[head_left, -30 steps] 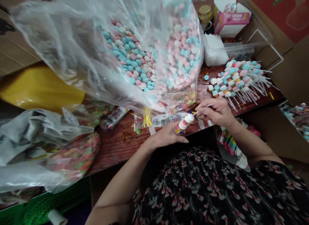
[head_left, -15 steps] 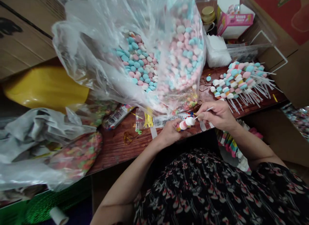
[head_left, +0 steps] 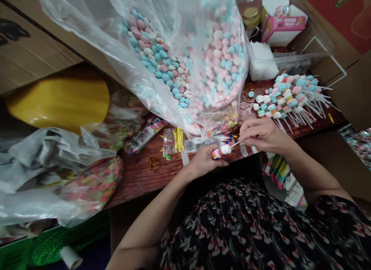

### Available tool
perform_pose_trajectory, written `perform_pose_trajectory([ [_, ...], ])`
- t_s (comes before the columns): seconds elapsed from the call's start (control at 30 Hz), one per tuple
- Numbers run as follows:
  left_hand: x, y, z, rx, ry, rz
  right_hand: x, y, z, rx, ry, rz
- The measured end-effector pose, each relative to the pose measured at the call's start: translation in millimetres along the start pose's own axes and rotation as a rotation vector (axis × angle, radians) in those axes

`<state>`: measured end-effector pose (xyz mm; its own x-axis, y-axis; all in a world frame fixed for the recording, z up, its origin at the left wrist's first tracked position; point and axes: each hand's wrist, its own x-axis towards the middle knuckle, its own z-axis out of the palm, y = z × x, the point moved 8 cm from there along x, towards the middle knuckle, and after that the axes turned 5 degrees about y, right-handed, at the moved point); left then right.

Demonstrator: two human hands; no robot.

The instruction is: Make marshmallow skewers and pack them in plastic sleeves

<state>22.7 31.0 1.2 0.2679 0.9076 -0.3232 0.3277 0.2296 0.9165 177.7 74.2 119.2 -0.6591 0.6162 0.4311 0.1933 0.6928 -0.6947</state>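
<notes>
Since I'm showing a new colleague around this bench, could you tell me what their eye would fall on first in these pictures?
The huge clear bag of pink, blue and white candies fills the top middle of the view. To its right, on the wooden table, lies a fanned row of candy sticks. At bottom centre, near the table's edge, the left hand and right hand hold a candy skewer.

**Notes on myself: printed top, bare arms**

I'm wearing a loose black top (head_left: 232,227), printed all over with thin sprigs in red, pink and white. My right sleeve (head_left: 327,210) is short, same print, its hem ending high on the arm. My right forearm (head_left: 308,173) and left forearm (head_left: 147,223) are uncovered, and so are my left hand (head_left: 204,163) and right hand (head_left: 263,136).
</notes>
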Motion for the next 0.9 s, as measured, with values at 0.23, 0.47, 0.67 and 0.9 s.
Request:
perform_pose_trajectory([
  [0.23,-1.5,8.6,1.3,0.147,0.004,0.066,-9.9,-34.8,30.9,-0.680,-0.311,-0.338],
  [0.47,0.6,7.6,-17.7,0.758,0.197,0.222,-16.8,-24.0,46.0,-0.782,-0.407,-0.287],
  [0.67,1.2,6.9,-12.7,0.816,0.195,0.244,-14.0,-28.5,53.2,-0.771,-0.287,-0.320],
  [0.9,-1.2,3.7,-10.9,0.767,0.145,0.253,-15.6,-15.3,55.9,-0.756,-0.237,-0.245],
])
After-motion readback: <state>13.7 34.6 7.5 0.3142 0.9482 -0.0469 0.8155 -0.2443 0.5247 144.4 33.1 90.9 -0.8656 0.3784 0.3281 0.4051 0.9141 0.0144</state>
